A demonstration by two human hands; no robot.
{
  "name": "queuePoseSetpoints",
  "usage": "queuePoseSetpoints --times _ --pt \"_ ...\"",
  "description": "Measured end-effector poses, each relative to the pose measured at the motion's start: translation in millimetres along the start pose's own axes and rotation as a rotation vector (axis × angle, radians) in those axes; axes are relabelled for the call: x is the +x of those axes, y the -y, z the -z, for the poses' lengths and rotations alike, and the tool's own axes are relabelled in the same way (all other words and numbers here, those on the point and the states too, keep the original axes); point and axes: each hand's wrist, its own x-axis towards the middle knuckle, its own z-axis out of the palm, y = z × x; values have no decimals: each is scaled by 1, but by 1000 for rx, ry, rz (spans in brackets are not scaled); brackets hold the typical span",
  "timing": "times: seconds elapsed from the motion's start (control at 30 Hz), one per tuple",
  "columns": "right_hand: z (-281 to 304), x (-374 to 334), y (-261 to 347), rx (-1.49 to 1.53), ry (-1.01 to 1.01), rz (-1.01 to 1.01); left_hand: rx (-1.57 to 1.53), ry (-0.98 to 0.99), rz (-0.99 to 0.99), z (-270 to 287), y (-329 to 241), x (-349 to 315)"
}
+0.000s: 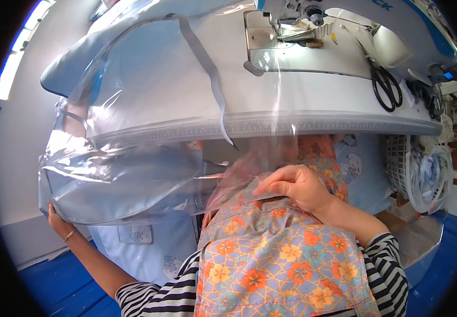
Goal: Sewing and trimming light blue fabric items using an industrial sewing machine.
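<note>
A large clear plastic sheet with grey-bound edges spreads over the table's front edge and down across my lap. My left hand is closed on its bound edge at the far left, fingers partly behind the film. In front of my apron, my right hand pinches the sheet's near edge between thumb and fingers. A grey fabric strip trails from the sheet's far edge over the white table and hangs past its front.
A sewing machine with a metal plate stands at the far right. Black-handled scissors lie beside it. A ruler strip runs along the table's front edge. A white basket stands right; light blue printed fabric hangs below.
</note>
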Motion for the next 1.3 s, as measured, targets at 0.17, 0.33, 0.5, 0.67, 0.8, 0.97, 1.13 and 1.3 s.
queuePoseSetpoints --times 0.17,0.33,0.5,0.67,0.8,0.97,1.13,1.3 --pt "6 8 -5 185 15 -78 -71 43 50 -20 -10 21" --pt "14 21 -2 -25 83 73 -229 140 54 -4 -16 60" --pt "25 22 1 48 113 26 -153 48 -140 -29 -50 52" --pt "28 27 2 63 134 124 -25 165 -347 -65 -91 32" --pt "31 32 3 83 124 164 34 200 -370 -90 -118 24" --pt "33 34 7 88 155 130 121 198 -406 -121 -140 6" --pt "36 37 5 54 160 205 206 186 -470 -143 -155 -5" --pt "35 38 8 151 123 168 440 266 -683 -116 -149 55"
